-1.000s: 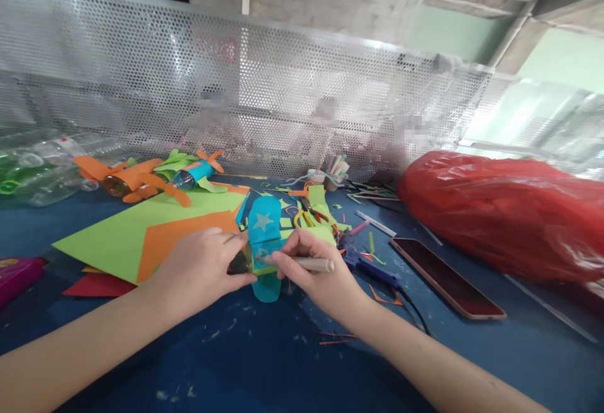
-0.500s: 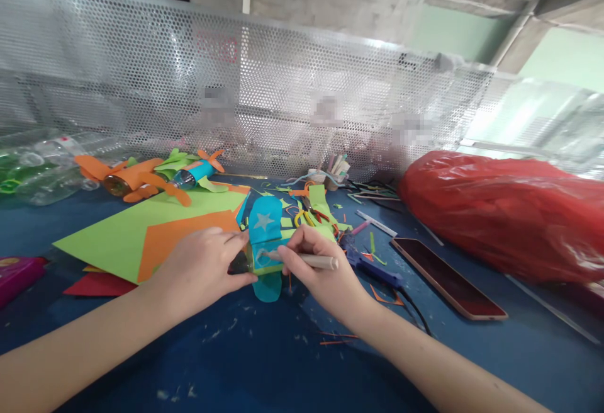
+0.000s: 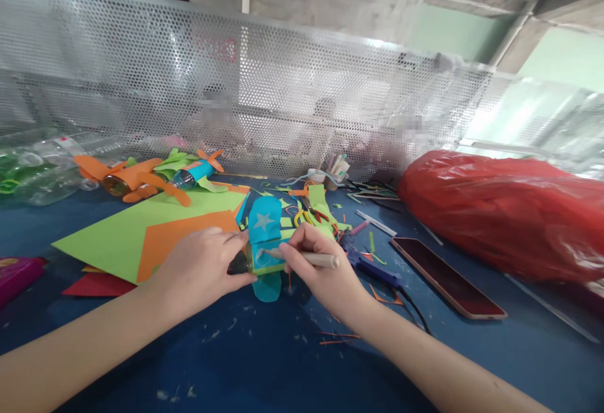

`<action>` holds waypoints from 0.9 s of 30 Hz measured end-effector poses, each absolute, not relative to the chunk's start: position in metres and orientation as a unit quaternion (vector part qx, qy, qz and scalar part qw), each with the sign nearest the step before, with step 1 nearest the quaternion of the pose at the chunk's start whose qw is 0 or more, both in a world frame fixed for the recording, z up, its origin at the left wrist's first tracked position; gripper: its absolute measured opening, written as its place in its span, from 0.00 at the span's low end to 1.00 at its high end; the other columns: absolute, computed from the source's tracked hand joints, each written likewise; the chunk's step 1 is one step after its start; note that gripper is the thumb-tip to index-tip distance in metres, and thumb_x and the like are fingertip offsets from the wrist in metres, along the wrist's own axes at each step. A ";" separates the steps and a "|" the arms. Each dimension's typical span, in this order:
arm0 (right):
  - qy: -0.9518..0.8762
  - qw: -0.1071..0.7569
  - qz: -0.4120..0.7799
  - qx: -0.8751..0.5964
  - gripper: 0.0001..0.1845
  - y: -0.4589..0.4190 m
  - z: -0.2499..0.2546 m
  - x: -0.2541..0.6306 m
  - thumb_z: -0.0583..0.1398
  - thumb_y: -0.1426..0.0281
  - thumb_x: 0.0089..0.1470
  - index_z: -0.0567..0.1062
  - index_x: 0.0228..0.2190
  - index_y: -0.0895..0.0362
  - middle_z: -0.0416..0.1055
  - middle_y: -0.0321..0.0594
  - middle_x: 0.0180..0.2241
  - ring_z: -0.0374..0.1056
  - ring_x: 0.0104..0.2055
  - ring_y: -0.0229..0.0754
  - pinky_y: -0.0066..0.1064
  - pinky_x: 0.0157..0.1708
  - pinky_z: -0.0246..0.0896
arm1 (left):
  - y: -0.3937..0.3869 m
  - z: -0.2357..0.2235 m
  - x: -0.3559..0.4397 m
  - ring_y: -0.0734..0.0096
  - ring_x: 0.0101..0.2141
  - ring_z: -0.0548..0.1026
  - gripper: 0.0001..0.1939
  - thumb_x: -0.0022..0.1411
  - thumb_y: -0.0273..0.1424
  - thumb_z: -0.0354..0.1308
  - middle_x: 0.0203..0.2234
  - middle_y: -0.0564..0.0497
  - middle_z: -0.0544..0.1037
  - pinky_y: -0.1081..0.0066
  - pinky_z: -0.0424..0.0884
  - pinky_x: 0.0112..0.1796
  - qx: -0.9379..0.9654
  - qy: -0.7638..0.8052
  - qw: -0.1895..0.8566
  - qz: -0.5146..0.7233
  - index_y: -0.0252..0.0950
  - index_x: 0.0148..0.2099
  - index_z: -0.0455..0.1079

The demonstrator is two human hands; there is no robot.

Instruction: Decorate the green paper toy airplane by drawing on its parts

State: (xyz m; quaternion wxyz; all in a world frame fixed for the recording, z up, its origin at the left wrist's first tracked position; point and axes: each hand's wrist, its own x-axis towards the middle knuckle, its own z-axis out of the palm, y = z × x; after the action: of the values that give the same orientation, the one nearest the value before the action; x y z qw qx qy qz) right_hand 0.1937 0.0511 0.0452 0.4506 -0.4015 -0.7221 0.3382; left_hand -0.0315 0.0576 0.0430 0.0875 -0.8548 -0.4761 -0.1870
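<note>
Blue tabletop (image 3: 198, 362) runs up to a perforated metal screen (image 3: 141, 85), with a red plastic bag (image 3: 495, 211) at the right. Between the two hands, near the table's middle, lies the paper-trimmed bottle (image 3: 270, 263), beside the green paper (image 3: 198, 202). The left hand (image 3: 201, 268) has thumb and fingers closed narrowly around its dark end; the right hand (image 3: 325, 284) pinches a pale pen (image 3: 323, 260), tip at the blue wrap. It looks light, its plastic probably smooth and slightly springy, while the paper wings (image 3: 264, 213) would likely crease easily, so the bare dark end seems the safest hold.
</note>
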 end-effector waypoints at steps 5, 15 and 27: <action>-0.723 0.447 0.342 -0.400 0.16 0.050 0.047 0.194 0.61 0.60 0.62 0.62 0.27 0.51 0.66 0.30 0.23 0.60 0.24 0.37 0.31 0.27 0.56 | 0.056 0.046 -0.031 0.50 0.37 0.81 0.12 0.59 0.40 0.70 0.32 0.47 0.82 0.61 0.72 0.34 -0.852 -0.488 0.076 -0.173 0.40 0.41 0.75; -0.730 0.441 0.340 -0.396 0.15 0.051 0.047 0.195 0.62 0.61 0.62 0.64 0.27 0.52 0.68 0.32 0.24 0.61 0.25 0.37 0.31 0.27 0.55 | 0.057 0.043 -0.031 0.50 0.37 0.81 0.13 0.59 0.40 0.71 0.33 0.49 0.83 0.60 0.74 0.35 -0.853 -0.486 0.090 -0.166 0.41 0.41 0.75; -0.729 0.446 0.337 -0.395 0.15 0.052 0.047 0.194 0.62 0.61 0.61 0.64 0.27 0.51 0.66 0.31 0.24 0.60 0.25 0.38 0.31 0.27 0.56 | 0.062 0.037 -0.035 0.51 0.36 0.80 0.12 0.60 0.43 0.68 0.31 0.49 0.81 0.61 0.72 0.34 -0.855 -0.472 0.077 -0.200 0.43 0.40 0.73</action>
State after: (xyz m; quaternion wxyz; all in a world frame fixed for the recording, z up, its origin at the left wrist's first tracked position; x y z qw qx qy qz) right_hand 0.1945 0.0519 0.0467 0.4460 -0.3952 -0.7288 0.3373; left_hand -0.0353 0.0620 0.0370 0.0775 -0.8553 -0.4717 -0.1997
